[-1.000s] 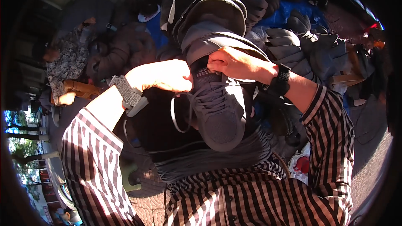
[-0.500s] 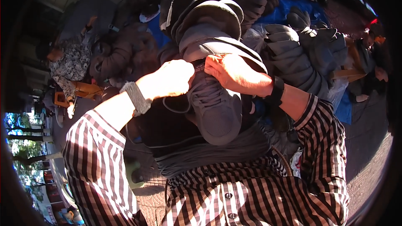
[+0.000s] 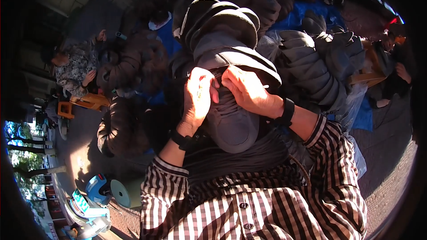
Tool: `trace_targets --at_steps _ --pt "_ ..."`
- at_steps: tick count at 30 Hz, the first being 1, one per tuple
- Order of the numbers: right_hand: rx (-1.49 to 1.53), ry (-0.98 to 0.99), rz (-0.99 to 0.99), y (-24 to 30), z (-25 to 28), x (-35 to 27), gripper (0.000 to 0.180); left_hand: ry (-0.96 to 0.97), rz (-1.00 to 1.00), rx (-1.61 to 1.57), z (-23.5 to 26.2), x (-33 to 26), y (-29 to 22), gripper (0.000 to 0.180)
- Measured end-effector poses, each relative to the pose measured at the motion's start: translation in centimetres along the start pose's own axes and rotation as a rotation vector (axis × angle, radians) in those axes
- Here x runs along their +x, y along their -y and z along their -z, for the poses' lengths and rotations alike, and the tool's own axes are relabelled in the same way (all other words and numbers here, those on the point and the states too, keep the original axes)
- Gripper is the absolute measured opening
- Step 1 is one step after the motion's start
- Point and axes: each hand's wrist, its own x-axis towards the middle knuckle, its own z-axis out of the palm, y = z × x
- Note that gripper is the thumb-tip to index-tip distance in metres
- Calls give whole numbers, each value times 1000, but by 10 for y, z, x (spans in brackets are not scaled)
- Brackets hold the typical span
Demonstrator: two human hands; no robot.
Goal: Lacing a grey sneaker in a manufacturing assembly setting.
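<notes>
A dark grey lace-up shoe (image 3: 232,129) lies toe toward me, above my lap. My left hand (image 3: 199,93) is closed in a pinch at the left side of the upper lacing, its fingers bent down. Across from it, my right hand (image 3: 249,90) pinches close to the shoe's tongue, and a thin pale tip sticks out behind it. Between the hands, the grey shoelace (image 3: 224,108) crosses the front of the shoe. What the fingertips pinch is mostly hidden. A stack of grey shoe uppers (image 3: 218,44) fans out just beyond the shoe.
More grey uppers (image 3: 302,69) are piled at right, beside clear plastic and a blue sheet (image 3: 331,13). Dark bundles (image 3: 118,126) sit at left. A person in a patterned top (image 3: 73,73) sits far left near an orange stool (image 3: 66,110). A blue-and-white device (image 3: 95,191) stands lower left.
My left arm has swung inward, and my left hand has turned with its fingers down. The lace loop beside it no longer shows. My right hand has shifted slightly. The far-left person's lowered hand has risen.
</notes>
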Motion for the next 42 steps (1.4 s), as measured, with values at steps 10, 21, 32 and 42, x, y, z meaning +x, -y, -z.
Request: trace_targets --at_steps 10,21,32,42 --pt "-78 152 435 80 -24 -16 20 76 -3 -114 7 -8 -13 7" --pt "329 -176 -99 21 -17 -4 5 260 -379 96 -17 -63 -111 10" --pt "2 -316 132 33 38 24 4 64 -97 124 -11 25 -63 13" --pt "611 -311 -145 23 34 30 4 135 110 -305 -19 35 -57 19"
